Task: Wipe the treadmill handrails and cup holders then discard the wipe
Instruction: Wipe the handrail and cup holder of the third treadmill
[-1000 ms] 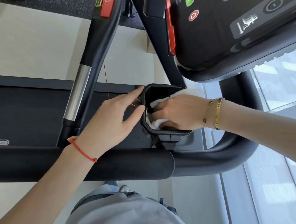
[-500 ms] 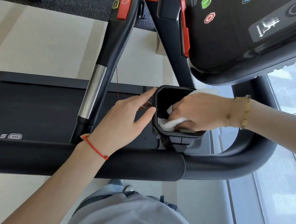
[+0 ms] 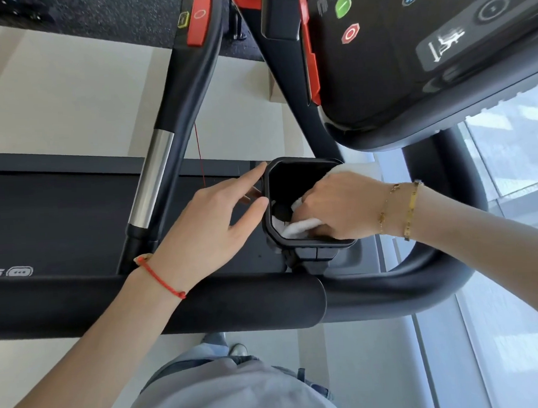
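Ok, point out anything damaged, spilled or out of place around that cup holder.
Nothing stands out. The cup holder looks intact, with no spill visible. The right hand holds the white wipe inside it, and the left hand steadies its outer rim with straight fingers.

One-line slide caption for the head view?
Right hand wipes inside cup holder with white wipe; left hand steadies it.

This was a gym or fitness room. A treadmill console [image 3: 424, 39] with a red stop button [image 3: 350, 33] filled the upper right, above its black belt [image 3: 60, 221] and padded handrail [image 3: 235, 305].
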`<state>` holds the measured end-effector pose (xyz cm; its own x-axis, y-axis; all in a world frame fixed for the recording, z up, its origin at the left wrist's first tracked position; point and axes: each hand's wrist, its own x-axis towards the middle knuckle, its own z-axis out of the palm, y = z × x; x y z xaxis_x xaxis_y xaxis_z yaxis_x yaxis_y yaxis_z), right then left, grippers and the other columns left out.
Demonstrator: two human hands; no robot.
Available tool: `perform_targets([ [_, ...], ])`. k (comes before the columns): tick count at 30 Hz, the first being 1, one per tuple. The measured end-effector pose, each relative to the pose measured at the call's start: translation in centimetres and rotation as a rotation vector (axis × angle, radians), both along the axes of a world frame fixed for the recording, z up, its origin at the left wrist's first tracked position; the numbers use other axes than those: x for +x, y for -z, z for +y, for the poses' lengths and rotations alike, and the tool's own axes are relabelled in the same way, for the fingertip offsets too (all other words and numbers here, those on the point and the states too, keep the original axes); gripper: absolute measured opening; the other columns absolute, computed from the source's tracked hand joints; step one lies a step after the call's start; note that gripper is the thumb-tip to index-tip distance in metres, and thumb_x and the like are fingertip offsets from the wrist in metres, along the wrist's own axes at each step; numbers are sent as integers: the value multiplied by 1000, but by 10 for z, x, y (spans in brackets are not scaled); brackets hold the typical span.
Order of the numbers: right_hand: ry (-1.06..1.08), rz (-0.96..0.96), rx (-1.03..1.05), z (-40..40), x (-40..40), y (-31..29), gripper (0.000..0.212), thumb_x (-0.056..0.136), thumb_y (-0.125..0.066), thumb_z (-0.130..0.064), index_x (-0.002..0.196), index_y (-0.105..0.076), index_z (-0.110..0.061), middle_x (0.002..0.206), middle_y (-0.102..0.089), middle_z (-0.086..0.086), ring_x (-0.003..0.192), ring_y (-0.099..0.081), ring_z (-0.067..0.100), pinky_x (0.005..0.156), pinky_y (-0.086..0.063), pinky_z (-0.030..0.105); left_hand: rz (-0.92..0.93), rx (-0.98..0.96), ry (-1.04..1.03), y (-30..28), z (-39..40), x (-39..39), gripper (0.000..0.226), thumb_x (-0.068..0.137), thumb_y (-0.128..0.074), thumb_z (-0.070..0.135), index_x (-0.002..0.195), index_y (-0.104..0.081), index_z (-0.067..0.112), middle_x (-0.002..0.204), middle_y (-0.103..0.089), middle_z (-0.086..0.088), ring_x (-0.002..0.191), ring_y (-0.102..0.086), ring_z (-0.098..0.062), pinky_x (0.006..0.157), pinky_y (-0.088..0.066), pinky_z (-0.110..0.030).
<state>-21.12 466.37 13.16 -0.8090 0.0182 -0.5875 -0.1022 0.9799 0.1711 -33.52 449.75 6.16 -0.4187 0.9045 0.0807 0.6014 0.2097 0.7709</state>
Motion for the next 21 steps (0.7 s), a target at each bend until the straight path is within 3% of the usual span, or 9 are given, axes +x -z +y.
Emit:
perform_targets([
  [4, 38, 110, -92, 2, 16, -5, 20, 99, -42, -29, 114, -56, -29, 99, -61, -5, 96, -59, 19, 84, -47, 35, 30, -13, 1, -3, 0, 0, 56, 97, -41, 50, 151, -34, 39, 106, -65, 19, 99, -56, 9, 84, -53, -21],
  [6, 82, 198, -129, -1, 24, -6, 25, 101, -38, -37, 120, -53, -30, 105, -59, -6, 99, -58, 18, 89, -44, 33, 46, -12, 5, -4, -1, 1, 56, 97, -41, 49, 151, -34, 36, 106, -65, 17, 97, -59, 3, 85, -55, -28],
  [10, 283, 344, -186, -15, 36, -19, 35, 100, -31, -48, 124, -51, -33, 103, -60, -7, 95, -58, 20, 83, -43, 34, 51, -11, 11, -3, -2, 2, 57, 97, -42, 49, 152, -34, 36, 106, -67, 14, 88, -58, 3, 72, -50, -18],
  [14, 567, 455, -432, -26, 42, -31, 28, 99, -41, -42, 119, -57, -31, 73, -51, -16, 74, -50, 14, 70, -43, 34, 17, -10, 17, -5, -3, 3, 58, 96, -43, 48, 151, -35, 35, 108, -68, 12, 99, -63, -5, 83, -53, -27],
  [17, 609, 459, -486, -33, 42, -36, 26, 100, -43, -39, 116, -60, -27, 69, -51, -17, 69, -50, 6, 70, -42, 31, 13, -10, 16, -7, -3, 3, 56, 97, -44, 45, 151, -36, 36, 111, -69, 15, 98, -63, -4, 87, -54, -32],
  [21, 580, 506, -563, -40, 50, -43, 28, 99, -42, -41, 108, -61, -22, 77, -59, -10, 73, -52, 10, 73, -44, 28, -7, 1, 15, -7, -3, 4, 54, 97, -46, 41, 150, -38, 35, 107, -68, 16, 93, -66, -9, 84, -55, -33],
])
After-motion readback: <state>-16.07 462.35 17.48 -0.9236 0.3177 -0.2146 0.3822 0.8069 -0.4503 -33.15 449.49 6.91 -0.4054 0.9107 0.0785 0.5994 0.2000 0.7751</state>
